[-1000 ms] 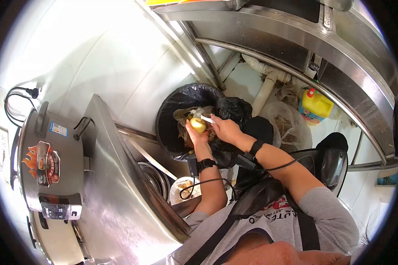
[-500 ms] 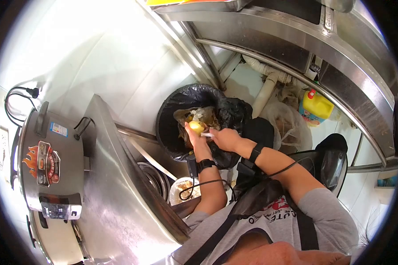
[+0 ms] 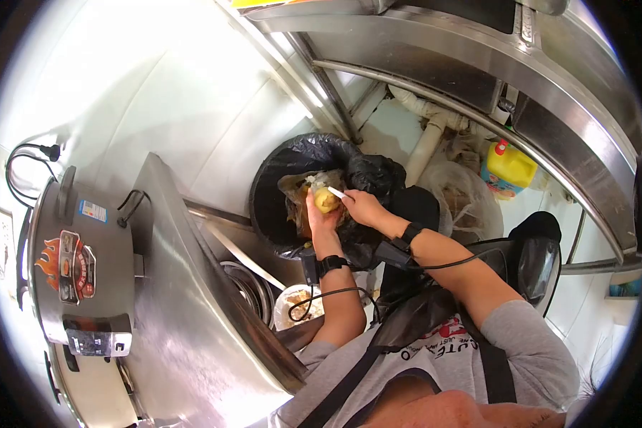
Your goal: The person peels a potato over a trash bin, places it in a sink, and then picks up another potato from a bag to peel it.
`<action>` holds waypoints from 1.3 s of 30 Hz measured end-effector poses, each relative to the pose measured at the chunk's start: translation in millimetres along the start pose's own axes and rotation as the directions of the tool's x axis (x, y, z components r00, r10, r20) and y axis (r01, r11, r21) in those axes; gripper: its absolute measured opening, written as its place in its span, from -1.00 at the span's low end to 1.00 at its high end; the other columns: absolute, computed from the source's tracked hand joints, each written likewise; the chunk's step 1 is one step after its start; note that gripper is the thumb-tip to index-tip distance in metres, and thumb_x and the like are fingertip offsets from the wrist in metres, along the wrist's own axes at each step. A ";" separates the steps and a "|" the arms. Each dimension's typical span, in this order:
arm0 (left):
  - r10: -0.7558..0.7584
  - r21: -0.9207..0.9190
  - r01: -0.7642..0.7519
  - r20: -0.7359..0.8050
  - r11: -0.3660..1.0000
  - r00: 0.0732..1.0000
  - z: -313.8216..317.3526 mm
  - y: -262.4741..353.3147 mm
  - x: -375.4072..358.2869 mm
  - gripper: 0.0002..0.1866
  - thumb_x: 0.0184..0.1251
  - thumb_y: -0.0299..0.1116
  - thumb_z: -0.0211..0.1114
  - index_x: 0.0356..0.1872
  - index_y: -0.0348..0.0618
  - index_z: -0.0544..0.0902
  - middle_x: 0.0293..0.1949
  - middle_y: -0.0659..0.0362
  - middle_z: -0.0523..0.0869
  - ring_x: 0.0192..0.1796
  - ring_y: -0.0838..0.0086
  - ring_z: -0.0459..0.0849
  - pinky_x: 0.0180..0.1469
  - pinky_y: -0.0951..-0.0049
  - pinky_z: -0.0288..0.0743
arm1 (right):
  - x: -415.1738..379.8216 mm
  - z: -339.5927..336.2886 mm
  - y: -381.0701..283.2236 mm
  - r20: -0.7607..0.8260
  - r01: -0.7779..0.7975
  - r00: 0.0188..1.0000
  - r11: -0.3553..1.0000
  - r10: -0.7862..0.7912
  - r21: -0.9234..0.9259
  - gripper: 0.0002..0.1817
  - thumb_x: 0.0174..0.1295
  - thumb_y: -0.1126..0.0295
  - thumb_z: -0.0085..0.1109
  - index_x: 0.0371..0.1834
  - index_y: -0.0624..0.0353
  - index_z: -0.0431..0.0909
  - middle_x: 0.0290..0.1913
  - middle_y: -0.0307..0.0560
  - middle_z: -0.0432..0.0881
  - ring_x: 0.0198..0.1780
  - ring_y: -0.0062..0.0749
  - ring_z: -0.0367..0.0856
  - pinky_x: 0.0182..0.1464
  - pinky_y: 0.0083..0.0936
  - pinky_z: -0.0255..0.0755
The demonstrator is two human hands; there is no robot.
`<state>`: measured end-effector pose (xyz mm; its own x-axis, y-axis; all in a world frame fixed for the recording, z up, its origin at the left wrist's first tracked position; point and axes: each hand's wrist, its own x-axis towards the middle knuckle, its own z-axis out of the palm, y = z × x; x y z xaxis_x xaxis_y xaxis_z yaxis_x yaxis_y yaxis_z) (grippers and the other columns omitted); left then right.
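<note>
Over a bin (image 3: pixel 264 203) lined with a black bag, my left hand (image 3: pixel 323 225) is wrapped round a yellow, partly peeled potato (image 3: pixel 327 201). My right hand (image 3: pixel 364 208) grips a small white peeler (image 3: pixel 336 192), whose end lies at the potato's upper right side. The exact shape of its blade is too small to make out. Beneath the hands, the bin holds scraps and a pale crumpled bag (image 3: pixel 323 178).
A steel counter (image 3: pixel 185 285) with a grey cooker (image 3: pixel 100 264) stands at the left. A tub of scraps (image 3: pixel 287 307) sits below its edge. Under the steel sink unit at the right are a drain pipe (image 3: pixel 428 150), a plastic bag (image 3: pixel 471 203) and a yellow bottle (image 3: pixel 508 167).
The peeler has moved up from the potato's lower right to its upper right side, with my right hand shifting up and right. The potato appears slightly lifted and turned in my left hand.
</note>
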<state>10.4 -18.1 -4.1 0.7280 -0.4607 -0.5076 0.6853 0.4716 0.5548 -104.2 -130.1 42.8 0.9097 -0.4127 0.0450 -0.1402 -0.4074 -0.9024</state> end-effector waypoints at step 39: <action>0.135 -0.011 -0.141 -0.213 0.990 0.968 4.1 -9.1 -2.2 -0.53 0.36 0.01 -0.01 0.04 -0.18 0.48 -0.06 0.02 0.60 -0.06 0.14 0.59 0.00 0.10 0.47 | -38.1 2.9 -8.2 0.367 0.256 0.927 0.852 -0.082 -0.457 -0.53 0.32 0.24 -0.14 0.24 0.24 0.23 -0.39 0.21 0.64 -0.35 0.14 0.63 -0.31 -0.03 0.47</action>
<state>2.5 -24.5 -5.4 0.8006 -0.2224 -0.5564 0.5763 0.5399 0.6135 -136.6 -108.7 47.2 0.9979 -0.0503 -0.0414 -0.0648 -0.8250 -0.5614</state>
